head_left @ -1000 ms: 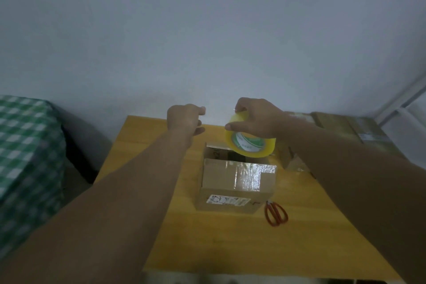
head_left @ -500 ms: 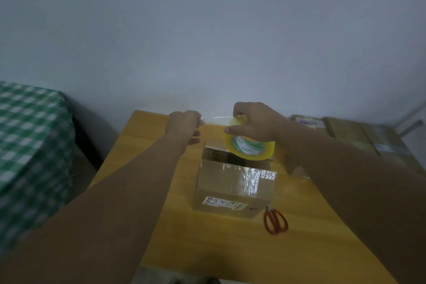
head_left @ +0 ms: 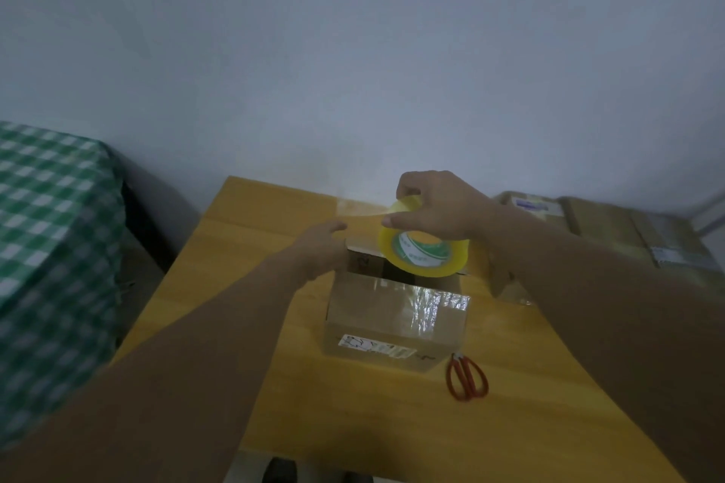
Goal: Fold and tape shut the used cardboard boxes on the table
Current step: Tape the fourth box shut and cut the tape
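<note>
A small cardboard box (head_left: 392,314) stands on the wooden table (head_left: 251,255), its near top flap folded down with shiny old tape and a white label on its front. My right hand (head_left: 435,204) grips a yellow tape roll (head_left: 421,247) just above the box's far side. My left hand (head_left: 321,243) is at the box's far left corner and pinches the free end of a clear tape strip (head_left: 361,214) stretched from the roll. A dark gap shows in the box top under the roll.
Red-handled scissors (head_left: 467,376) lie on the table right of the box. More cardboard boxes (head_left: 612,227) sit at the back right. A green checked cloth (head_left: 47,247) covers something left of the table. A pale wall rises behind.
My left hand has dropped lower and toward the box's far left corner, drawing the tape strip longer. The right hand and roll stay above the box. The view has tilted down.
</note>
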